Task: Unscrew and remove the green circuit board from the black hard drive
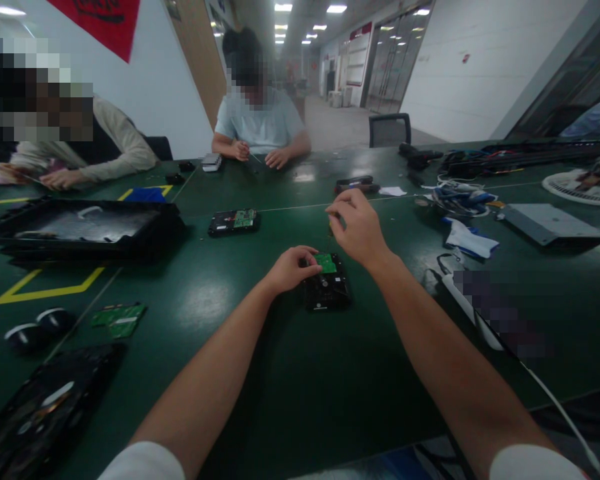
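Note:
A black hard drive with a green circuit board lies on the green table in front of me. My left hand is at its upper left edge, thumb and fingers pinched together over the green board; what they hold, if anything, is too small to make out. Just above and to the right of the drive, my right hand is raised with its fingers curled and the fingertips close together. Whether something small sits between those fingertips cannot be seen.
Another hard drive lies further back, left of centre. Black trays, a loose green board and an opened drive are at left. Gloves, cables and a metal box are at right. Two people sit opposite.

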`<action>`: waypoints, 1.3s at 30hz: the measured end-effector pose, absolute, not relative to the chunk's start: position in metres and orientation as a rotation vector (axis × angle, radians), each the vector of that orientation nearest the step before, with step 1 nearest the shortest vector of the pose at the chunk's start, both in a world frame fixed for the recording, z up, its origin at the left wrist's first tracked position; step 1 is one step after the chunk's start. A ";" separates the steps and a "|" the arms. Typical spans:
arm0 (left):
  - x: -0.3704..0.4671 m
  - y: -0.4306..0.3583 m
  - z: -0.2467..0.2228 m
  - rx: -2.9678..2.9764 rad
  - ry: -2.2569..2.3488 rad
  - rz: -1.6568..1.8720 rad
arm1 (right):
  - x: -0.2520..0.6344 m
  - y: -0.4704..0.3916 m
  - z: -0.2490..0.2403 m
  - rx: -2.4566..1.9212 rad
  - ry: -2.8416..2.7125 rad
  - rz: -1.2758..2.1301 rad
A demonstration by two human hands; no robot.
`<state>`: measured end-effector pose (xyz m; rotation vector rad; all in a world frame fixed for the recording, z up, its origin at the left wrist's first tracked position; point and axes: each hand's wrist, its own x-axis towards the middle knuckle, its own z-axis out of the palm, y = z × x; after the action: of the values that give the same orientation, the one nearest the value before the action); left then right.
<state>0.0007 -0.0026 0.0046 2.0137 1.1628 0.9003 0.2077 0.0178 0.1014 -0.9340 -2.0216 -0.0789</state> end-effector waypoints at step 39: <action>0.000 -0.001 0.003 2.023 1.200 0.881 | 0.213 0.014 0.110 -1.007 -2.204 -0.355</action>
<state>0.0001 -0.0007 0.0029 2.0228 1.2004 0.8814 0.2127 0.0137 0.1097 -1.0066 -2.2040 -0.3546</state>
